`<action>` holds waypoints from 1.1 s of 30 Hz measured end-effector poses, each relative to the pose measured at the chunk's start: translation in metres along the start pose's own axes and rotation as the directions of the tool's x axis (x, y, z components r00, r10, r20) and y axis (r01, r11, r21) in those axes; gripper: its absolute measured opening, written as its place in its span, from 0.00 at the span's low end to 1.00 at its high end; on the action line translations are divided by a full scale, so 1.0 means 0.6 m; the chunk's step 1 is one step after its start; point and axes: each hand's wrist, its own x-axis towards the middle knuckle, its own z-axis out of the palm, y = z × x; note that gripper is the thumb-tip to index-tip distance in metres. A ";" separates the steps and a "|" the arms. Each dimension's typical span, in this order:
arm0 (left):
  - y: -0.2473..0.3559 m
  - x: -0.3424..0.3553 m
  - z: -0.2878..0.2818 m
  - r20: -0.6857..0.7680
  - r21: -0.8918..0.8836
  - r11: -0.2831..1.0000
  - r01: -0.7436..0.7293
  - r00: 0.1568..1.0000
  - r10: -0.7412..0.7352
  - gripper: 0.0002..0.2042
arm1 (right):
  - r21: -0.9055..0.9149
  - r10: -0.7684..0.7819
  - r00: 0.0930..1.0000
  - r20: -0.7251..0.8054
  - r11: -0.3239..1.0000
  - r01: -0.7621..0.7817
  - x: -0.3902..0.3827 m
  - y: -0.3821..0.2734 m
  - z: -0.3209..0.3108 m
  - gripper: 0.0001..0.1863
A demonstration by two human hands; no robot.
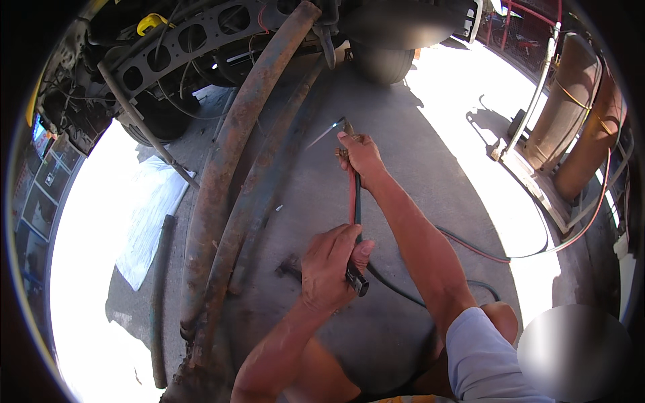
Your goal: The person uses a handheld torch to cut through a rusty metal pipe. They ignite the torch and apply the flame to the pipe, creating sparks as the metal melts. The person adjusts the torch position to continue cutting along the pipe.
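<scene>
My right hand is closed round the brass body of a gas torch, out ahead of me. A thin bright flame points left and down from its tip. From the torch's back end a red hose and a dark green hose run down toward my left hand. That hand is closed, with its fingers and thumb at the hoses. A small black object with a metallic end, perhaps a lighter, sticks out below the thumb. How the left fingers grip it is partly hidden.
Long rusty pipes stand slanting on my left, close to the arms. Behind them is a vehicle frame with holes and a tyre. Gas cylinders stand on a cart at right; hoses trail across the floor. A white sheet lies left.
</scene>
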 end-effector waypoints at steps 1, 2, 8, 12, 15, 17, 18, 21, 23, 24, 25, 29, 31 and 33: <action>0.003 -0.001 0.000 0.020 0.033 0.999 0.016 1.000 -0.017 0.14 | 0.055 0.003 1.000 -0.021 0.998 -0.002 -0.002 0.006 -0.002 0.23; 0.004 0.000 0.002 0.039 0.069 0.997 0.030 0.999 -0.032 0.14 | 0.111 0.008 0.999 -0.041 0.994 -0.003 -0.002 0.009 -0.008 0.22; 0.016 0.011 0.030 0.089 0.295 0.939 0.174 0.974 -0.208 0.11 | 0.193 -0.012 0.992 -0.127 0.981 0.037 -0.005 -0.022 -0.109 0.21; 0.027 0.037 0.073 0.037 0.301 0.891 0.342 0.929 -0.369 0.10 | 0.152 -0.099 0.984 -0.148 0.981 0.121 -0.037 -0.082 -0.184 0.24; 0.045 0.078 0.114 -0.024 0.286 0.903 0.322 0.944 -0.329 0.10 | 0.077 -0.140 0.985 -0.098 0.986 0.148 -0.080 -0.141 -0.240 0.27; 0.067 0.113 0.131 -0.017 0.290 0.872 0.393 0.914 -0.406 0.11 | 0.075 -0.193 0.980 -0.045 0.978 0.196 -0.114 -0.178 -0.276 0.27; 0.082 0.134 0.134 0.014 0.300 0.884 0.358 0.925 -0.379 0.12 | 0.025 -0.197 0.980 -0.038 0.980 0.198 -0.128 -0.198 -0.293 0.26; 0.118 0.201 0.134 0.057 0.241 0.909 0.339 0.930 -0.362 0.15 | -0.069 -0.267 0.964 0.007 0.961 0.267 -0.173 -0.242 -0.331 0.24; 0.129 0.243 0.153 -0.001 0.044 0.891 0.453 0.891 -0.453 0.17 | -0.105 -0.290 0.956 0.044 0.950 0.293 -0.204 -0.260 -0.348 0.23; 0.132 0.264 0.160 -0.013 -0.043 0.878 0.476 0.879 -0.477 0.19 | -0.104 -0.323 0.945 0.050 0.939 0.327 -0.215 -0.265 -0.348 0.22; 0.134 0.285 0.166 -0.020 -0.150 0.844 0.516 0.852 -0.524 0.20 | -0.103 -0.356 0.933 0.055 0.927 0.360 -0.224 -0.269 -0.347 0.20; 0.150 0.324 0.192 -0.035 -0.374 0.798 0.472 0.853 -0.521 0.26 | -0.039 -0.418 0.900 0.124 0.904 0.425 -0.243 -0.279 -0.335 0.16; 0.152 0.316 0.191 0.010 -0.328 0.803 0.498 0.852 -0.524 0.27 | -0.006 -0.415 0.895 0.163 0.907 0.422 -0.245 -0.278 -0.318 0.15; 0.145 0.303 0.187 0.059 -0.356 0.786 0.506 0.851 -0.522 0.28 | 0.028 -0.406 0.890 0.206 0.912 0.409 -0.244 -0.276 -0.298 0.15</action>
